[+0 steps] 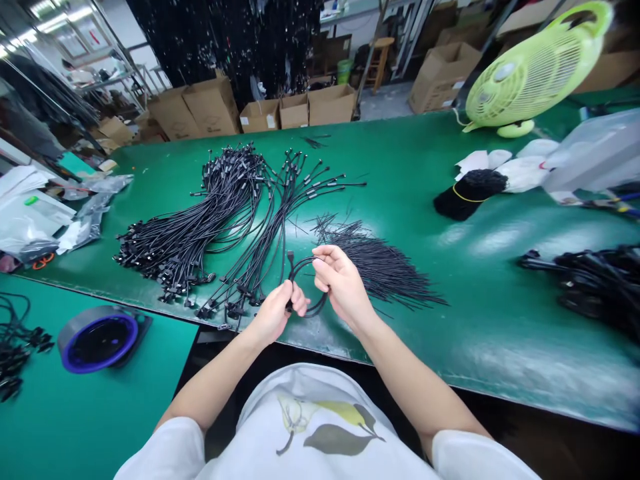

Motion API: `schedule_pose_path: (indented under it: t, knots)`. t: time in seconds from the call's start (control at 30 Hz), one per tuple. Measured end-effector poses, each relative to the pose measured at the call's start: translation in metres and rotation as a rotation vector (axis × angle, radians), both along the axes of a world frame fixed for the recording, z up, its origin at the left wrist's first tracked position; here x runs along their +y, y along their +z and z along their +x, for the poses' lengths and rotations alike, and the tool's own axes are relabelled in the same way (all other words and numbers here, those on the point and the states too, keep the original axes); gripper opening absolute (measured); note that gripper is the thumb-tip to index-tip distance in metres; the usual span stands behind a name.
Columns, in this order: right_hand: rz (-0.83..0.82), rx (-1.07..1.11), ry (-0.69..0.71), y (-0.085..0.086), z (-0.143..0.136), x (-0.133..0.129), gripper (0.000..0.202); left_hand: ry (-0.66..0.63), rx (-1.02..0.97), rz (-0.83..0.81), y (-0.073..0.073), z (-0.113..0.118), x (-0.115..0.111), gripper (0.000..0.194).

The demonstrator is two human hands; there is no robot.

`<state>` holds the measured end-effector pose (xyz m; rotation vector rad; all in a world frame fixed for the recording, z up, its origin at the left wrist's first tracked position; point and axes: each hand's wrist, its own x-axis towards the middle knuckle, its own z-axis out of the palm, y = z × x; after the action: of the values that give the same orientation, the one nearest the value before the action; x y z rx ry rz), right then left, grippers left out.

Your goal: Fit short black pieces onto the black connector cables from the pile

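Note:
Near the table's front edge, my left hand [281,305] is closed around a black cable [316,308] bent into a loop. One connector end of it sticks up above the left fingers. My right hand [336,279] pinches the upper right part of the same loop between thumb and fingers. Just beyond and to the right lies a fanned heap of thin black ties [395,267]. Left of my hands a smaller bunch of straight black cables [273,233] is spread out, and beside it a large pile of similar cables [200,213] with connectors at both ends.
A green fan [530,73] stands at the back right of the green table [400,167]. In front of it lies a black bundle with a yellow band [470,193]. Coiled black cables [595,283] lie far right. A purple-rimmed round container [100,339] sits at left; cardboard boxes [333,105] stand behind.

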<state>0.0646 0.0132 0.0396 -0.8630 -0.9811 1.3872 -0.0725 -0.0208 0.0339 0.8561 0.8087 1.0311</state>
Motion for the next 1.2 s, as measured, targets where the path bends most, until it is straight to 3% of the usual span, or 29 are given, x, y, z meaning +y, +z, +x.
schedule_pose_path:
  t: [0.1, 0.23, 0.37, 0.47, 0.57, 0.73, 0.9, 1.0, 1.1, 1.2]
  knots:
    - [-0.157, 0.200, 0.087, -0.010, -0.008, -0.005, 0.039, 0.081, -0.076, -0.006, 0.002, -0.003, -0.002, 0.050]
    - [-0.345, 0.236, 0.199, -0.014, -0.006, -0.012, 0.039, 0.052, -0.076, -0.051, 0.006, -0.006, -0.006, 0.051]
    - [-0.146, 0.126, 0.108, -0.004, -0.004, -0.024, 0.032, 0.002, 0.056, -0.027, -0.001, -0.004, -0.010, 0.051]
    - [0.116, -0.157, 0.015, -0.001, -0.010, -0.033, 0.040, 0.029, 0.237, 0.061, -0.016, -0.002, -0.012, 0.048]
    - [0.197, -0.319, -0.050, -0.005, -0.018, -0.037, 0.041, -0.090, 0.437, 0.102, -0.028, -0.003, -0.016, 0.048]
    - [-0.036, -0.090, 0.015, -0.011, -0.022, -0.039, 0.039, -0.372, 0.528, 0.194, -0.038, -0.010, -0.020, 0.049]
    - [-0.006, 0.055, 0.014, -0.006, -0.020, -0.035, 0.046, -0.342, 0.436, 0.159, -0.038, -0.006, -0.021, 0.043]
    - [-0.111, 0.135, 0.114, -0.003, -0.015, -0.025, 0.052, -0.435, 0.284, 0.099, -0.027, -0.001, -0.024, 0.040]
    - [-0.260, 0.256, 0.212, -0.001, -0.008, -0.013, 0.056, -0.469, 0.129, -0.064, -0.014, 0.003, -0.027, 0.030]
    - [-0.315, 0.299, 0.265, 0.000, -0.002, -0.007, 0.056, -0.435, 0.099, -0.228, -0.011, 0.010, -0.029, 0.024]
